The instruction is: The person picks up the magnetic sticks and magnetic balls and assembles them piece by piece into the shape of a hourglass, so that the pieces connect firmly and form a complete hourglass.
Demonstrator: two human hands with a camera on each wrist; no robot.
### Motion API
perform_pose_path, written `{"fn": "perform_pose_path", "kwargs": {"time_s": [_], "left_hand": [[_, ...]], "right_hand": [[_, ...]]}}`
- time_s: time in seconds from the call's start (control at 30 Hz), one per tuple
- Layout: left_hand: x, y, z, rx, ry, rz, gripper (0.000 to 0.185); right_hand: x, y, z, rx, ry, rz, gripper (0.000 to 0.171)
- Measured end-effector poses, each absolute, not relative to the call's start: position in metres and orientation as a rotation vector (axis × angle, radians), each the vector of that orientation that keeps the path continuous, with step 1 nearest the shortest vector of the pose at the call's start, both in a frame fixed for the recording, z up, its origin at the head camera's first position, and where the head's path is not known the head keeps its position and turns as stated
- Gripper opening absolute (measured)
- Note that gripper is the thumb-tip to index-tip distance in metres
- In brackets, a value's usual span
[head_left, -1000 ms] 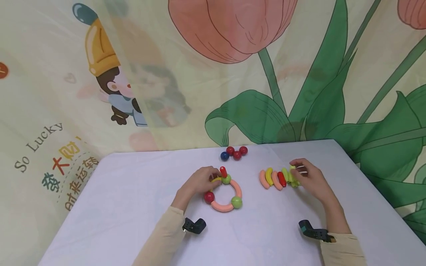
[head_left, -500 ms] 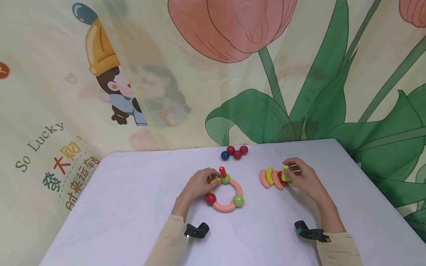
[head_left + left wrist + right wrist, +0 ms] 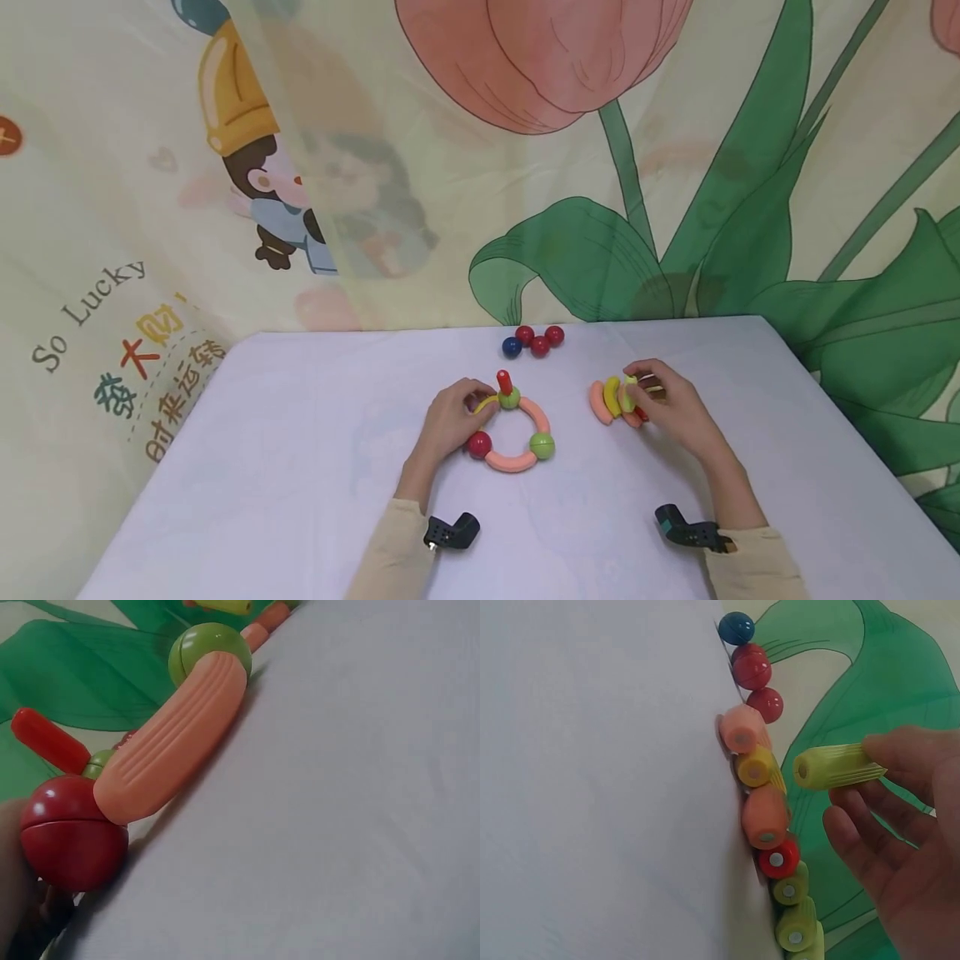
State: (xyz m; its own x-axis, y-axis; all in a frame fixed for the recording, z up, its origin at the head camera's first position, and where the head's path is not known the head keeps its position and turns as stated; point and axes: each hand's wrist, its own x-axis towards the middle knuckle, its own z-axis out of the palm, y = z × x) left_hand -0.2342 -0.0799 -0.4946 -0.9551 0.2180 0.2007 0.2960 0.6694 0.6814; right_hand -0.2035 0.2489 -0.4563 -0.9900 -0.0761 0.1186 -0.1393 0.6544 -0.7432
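Note:
My left hand pinches the yellow curved rod on the left of a ring of balls and curved rods lying on the table. The ring also has a red ball, a green ball and pink curved rods. A short red rod sticks up from the ring's far green ball. On the right, my right hand pinches a light green ridged rod between thumb and fingers, raised above a row of rods. Its metal-dotted end faces left in the right wrist view.
The row holds a pink rod, a yellow rod, a red rod and several green rods. A blue ball and several red balls lie near the white table's far edge, before a printed curtain.
My right hand has lifted the light green rod from the row's right end and moved it left over the other rods. My left hand stays on the ring, which has shifted slightly in view.

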Motion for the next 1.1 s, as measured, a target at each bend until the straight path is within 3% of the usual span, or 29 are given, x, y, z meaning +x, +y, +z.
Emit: {"fn": "perform_pose_path", "kwargs": {"time_s": [1.1], "left_hand": [[-0.234,-0.080,-0.503,-0.375,-2.642,-1.336,0.019]], "right_hand": [[-0.203,0.217,-0.460,0.435,-2.658,1.309,0.026]]}}
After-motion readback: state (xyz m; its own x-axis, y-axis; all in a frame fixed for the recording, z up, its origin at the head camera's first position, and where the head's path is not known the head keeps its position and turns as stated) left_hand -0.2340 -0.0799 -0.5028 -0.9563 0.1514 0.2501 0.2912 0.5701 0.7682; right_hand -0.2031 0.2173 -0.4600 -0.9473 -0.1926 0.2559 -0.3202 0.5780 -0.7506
